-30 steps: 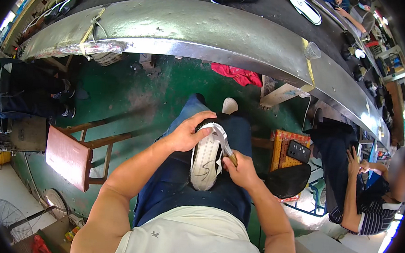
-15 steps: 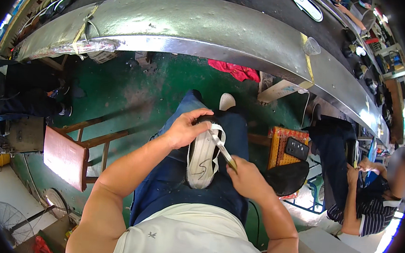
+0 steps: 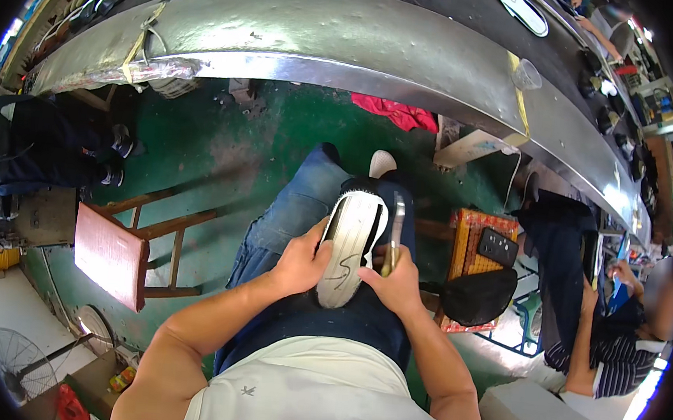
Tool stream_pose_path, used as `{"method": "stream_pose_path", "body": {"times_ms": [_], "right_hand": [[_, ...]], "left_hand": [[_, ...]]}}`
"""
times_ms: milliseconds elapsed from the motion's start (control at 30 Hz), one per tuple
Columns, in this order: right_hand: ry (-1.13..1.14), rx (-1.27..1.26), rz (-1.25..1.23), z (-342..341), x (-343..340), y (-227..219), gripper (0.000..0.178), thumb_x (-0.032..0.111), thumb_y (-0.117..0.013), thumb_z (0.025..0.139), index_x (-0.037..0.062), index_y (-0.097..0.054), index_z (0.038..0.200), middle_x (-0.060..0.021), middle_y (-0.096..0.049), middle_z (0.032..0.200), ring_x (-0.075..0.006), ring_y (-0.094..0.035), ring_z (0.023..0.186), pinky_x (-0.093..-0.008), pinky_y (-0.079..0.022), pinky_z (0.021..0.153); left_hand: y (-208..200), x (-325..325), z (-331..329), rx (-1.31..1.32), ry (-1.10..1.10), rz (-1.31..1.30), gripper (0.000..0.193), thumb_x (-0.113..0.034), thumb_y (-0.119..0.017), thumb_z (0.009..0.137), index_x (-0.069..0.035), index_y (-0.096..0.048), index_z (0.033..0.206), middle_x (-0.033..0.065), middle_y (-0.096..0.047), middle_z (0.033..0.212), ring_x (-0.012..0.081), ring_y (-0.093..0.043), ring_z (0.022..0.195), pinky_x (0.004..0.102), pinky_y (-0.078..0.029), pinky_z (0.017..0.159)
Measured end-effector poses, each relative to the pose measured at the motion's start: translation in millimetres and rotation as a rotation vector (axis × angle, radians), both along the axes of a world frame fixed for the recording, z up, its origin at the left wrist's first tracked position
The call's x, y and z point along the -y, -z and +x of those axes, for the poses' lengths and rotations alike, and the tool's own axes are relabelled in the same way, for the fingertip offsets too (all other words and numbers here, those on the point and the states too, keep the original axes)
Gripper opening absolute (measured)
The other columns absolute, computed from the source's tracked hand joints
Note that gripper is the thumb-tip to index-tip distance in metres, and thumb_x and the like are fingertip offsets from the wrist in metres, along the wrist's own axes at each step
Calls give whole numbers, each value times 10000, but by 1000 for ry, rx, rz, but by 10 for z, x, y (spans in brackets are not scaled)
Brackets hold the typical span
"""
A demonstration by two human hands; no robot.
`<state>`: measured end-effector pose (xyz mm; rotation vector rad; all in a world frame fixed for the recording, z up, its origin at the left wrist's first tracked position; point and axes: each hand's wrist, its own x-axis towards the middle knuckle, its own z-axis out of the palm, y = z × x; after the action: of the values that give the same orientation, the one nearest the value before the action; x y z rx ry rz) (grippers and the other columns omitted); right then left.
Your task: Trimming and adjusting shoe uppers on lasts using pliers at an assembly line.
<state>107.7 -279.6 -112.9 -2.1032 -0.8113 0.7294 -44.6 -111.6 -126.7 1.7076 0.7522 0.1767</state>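
A shoe (image 3: 348,250) lies bottom up on my lap, its far end pointing away from me. Its underside is white with a dark handwritten mark, and black material shows along both sides and at the far end. My left hand (image 3: 301,264) grips its left side, fingers curled underneath. My right hand (image 3: 395,283) is closed round the yellowish handle of a slim metal hand tool (image 3: 398,218), whose exact kind I cannot make out. The tool points away from me, just right of the shoe. My right thumb touches the shoe's right edge.
A metal-edged workbench (image 3: 299,71) curves across ahead, with shoe parts on top. A wooden stool (image 3: 111,257) stands left. On the right, a phone (image 3: 498,246) and a black pad (image 3: 479,296) rest on a beaded seat (image 3: 463,234); a person (image 3: 608,346) sits beyond.
My left hand has moved from the shoe's far end back along its left side. The tool has swung off the far end to the right, and my right thumb has come onto the shoe's edge.
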Motion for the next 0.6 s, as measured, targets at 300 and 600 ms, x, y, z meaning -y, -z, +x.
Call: {"method": "stream_pose_path", "body": {"times_ms": [300, 600], "right_hand": [[-27, -188, -62, 253, 526, 458, 328, 249, -674, 958, -43, -586, 1077, -98, -685, 843, -170, -665, 667, -318, -529, 643], [-50, -202, -186, 580, 410, 188, 474, 398, -429, 1084, -43, -601, 1088, -84, -676, 813, -162, -648, 651, -338, -523, 646]], "left_hand": [[128, 121, 218, 33, 188, -548, 990, 62, -532, 747, -94, -153, 1648, 169, -531, 1485, 264, -557, 1319, 313, -405, 1105], [318, 226, 318, 61, 310, -642, 995, 72, -547, 737, -59, -153, 1641, 186, -451, 1550, 243, -454, 1417, 293, -332, 1156]]}}
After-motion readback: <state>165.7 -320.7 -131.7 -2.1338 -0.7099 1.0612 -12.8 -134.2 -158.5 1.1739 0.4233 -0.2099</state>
